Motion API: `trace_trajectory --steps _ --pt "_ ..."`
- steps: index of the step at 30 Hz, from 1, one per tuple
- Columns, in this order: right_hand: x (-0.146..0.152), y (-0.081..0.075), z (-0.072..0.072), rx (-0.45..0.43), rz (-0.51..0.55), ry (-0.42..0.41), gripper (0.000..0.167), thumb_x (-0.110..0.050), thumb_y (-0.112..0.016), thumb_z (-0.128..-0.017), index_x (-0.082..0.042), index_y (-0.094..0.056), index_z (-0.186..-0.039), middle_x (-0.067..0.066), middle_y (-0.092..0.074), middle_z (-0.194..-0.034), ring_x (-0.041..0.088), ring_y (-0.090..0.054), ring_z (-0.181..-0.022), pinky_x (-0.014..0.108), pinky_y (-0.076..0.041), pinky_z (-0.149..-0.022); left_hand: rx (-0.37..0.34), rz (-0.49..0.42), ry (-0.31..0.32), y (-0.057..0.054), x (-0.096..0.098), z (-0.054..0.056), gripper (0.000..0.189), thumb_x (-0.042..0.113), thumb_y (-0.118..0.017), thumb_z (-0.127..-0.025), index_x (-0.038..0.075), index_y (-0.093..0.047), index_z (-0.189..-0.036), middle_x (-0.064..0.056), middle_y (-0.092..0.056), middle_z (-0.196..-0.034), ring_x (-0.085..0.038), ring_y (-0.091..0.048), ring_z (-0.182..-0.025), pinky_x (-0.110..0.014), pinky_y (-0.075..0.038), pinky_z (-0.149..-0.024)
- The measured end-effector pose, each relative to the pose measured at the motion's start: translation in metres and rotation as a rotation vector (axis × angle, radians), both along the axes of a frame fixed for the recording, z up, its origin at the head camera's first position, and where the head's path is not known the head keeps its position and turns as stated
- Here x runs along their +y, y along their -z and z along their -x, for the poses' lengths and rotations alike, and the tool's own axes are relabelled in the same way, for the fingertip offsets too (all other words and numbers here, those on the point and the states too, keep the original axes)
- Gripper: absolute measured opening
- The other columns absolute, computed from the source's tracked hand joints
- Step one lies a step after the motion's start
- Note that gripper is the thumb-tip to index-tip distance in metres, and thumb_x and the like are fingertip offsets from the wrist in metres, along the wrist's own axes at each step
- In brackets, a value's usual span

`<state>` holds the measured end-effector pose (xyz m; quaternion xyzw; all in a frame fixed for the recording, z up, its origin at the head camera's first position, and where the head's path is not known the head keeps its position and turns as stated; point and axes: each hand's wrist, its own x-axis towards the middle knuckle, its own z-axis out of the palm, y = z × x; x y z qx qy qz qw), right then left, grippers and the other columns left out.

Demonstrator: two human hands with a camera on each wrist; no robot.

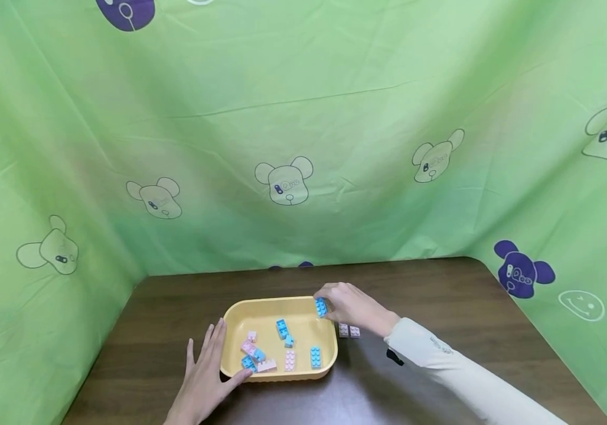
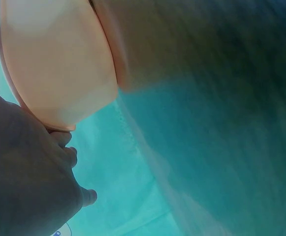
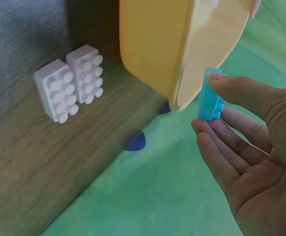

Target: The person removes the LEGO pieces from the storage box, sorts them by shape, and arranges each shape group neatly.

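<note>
A pale yellow plastic basin (image 1: 282, 300) stands on the table, with several pink and blue toy bricks inside. My right hand (image 1: 353, 304) pinches a blue brick (image 1: 321, 307) between thumb and fingers at the basin's far right corner. In the right wrist view, this blue brick (image 3: 210, 96) is held on edge, its studs facing the palm. My left hand (image 1: 204, 369) rests at the basin's left end, fingers fairly straight along the rim, thumb spread over the near edge. The left wrist view shows its fingertips right at the rim of the basin (image 2: 59, 64).
Two pink bricks, a nearer one (image 3: 57, 91) and another (image 3: 85, 73), stand side by side on the brown table (image 1: 415, 283) just right of the basin. A green printed cloth (image 1: 335, 224) hangs behind and along both sides. A small black item (image 1: 395, 356) shows beneath the right sleeve.
</note>
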<state>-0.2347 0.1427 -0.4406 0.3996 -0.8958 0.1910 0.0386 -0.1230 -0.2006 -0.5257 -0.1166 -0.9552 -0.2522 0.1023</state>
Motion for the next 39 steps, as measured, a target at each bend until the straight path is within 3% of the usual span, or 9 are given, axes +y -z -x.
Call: trace_trajectory --steps 5,10,18,26,32,39 --pt "0.01 0.0 0.0 -0.004 0.027 0.018 0.038 -0.002 -0.089 -0.083 0.008 -0.074 -0.116 0.017 -0.075 -0.108 0.028 -0.074 -0.093 0.031 -0.062 -0.08 0.014 0.0 -0.002 0.001 0.0 0.0 0.108 0.063 -0.075 -0.09 0.006 -0.027 -0.168 -0.018 -0.032 -0.171 -0.046 -0.029 -0.155 -0.075 -0.01 -0.119" --pt "0.023 0.007 0.001 -0.025 0.038 0.031 0.038 0.002 -0.089 -0.081 0.008 -0.074 -0.115 0.018 -0.074 -0.107 0.028 -0.072 -0.086 0.029 -0.062 -0.076 0.016 0.009 -0.003 0.001 0.0 0.001 0.108 0.062 -0.076 -0.09 0.005 -0.026 -0.168 -0.018 -0.031 -0.171 -0.045 -0.028 -0.156 -0.075 -0.011 -0.119" --pt "0.048 0.023 0.001 -0.062 0.008 0.088 0.044 0.006 -0.09 -0.076 0.008 -0.074 -0.117 0.019 -0.073 -0.11 0.033 -0.073 -0.093 0.039 -0.063 -0.08 -0.048 0.011 -0.004 0.0 0.002 0.003 0.112 0.065 -0.075 -0.09 0.006 -0.023 -0.169 -0.016 -0.026 -0.173 -0.043 -0.024 -0.158 -0.076 -0.008 -0.119" --pt "0.065 0.032 -0.002 -0.052 0.017 0.093 0.037 0.004 -0.09 -0.078 0.006 -0.074 -0.111 0.012 -0.072 -0.101 0.026 -0.071 -0.086 0.033 -0.061 -0.075 -0.047 0.007 -0.01 -0.002 0.001 0.001 0.111 0.064 -0.075 -0.09 0.006 -0.022 -0.169 -0.017 -0.027 -0.173 -0.044 -0.024 -0.158 -0.076 -0.008 -0.119" --pt "0.079 0.043 -0.007 -0.022 0.008 0.101 0.037 0.004 -0.093 -0.072 0.0 -0.073 -0.103 0.006 -0.07 -0.093 0.025 -0.07 -0.083 0.036 -0.061 -0.073 -0.035 0.018 -0.013 -0.001 0.001 0.001 0.111 0.063 -0.076 -0.09 0.006 -0.022 -0.169 -0.018 -0.027 -0.172 -0.044 -0.025 -0.157 -0.077 -0.009 -0.118" --pt "0.083 0.056 -0.011 -0.079 -0.007 0.148 0.039 0.003 -0.094 -0.069 0.001 -0.075 -0.102 0.011 -0.074 -0.097 0.024 -0.07 -0.085 0.038 -0.062 -0.075 -0.032 0.024 -0.015 0.0 0.0 0.001 0.111 0.062 -0.077 -0.089 0.005 -0.023 -0.168 -0.018 -0.028 -0.172 -0.044 -0.025 -0.157 -0.077 -0.009 -0.118"
